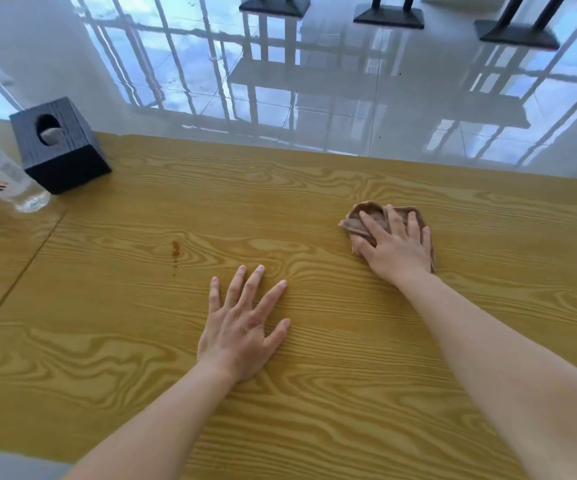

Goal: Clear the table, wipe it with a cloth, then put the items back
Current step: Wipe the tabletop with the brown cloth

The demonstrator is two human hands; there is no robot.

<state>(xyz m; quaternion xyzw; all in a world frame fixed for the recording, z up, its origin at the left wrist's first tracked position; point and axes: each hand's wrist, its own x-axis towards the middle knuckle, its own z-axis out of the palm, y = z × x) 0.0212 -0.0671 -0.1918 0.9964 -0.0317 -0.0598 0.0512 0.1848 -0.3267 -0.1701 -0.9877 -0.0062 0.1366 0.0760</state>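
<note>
Nearest, the left hand (242, 327) is lying flat and empty, fingers spread, on the wood-grain worktop (314, 393). Farther right, the right hand (398, 244) is pressing palm-down on a crumpled brown cloth (366, 216). A small brown stain (175, 249) is sitting left of centre. At the far left, a dark tissue box (60, 147) and a clear plastic bottle (3, 178) are standing side by side.

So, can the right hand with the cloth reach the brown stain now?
Probably yes. The right hand presses the cloth, but the left hand lies partly between it and the stain.
</note>
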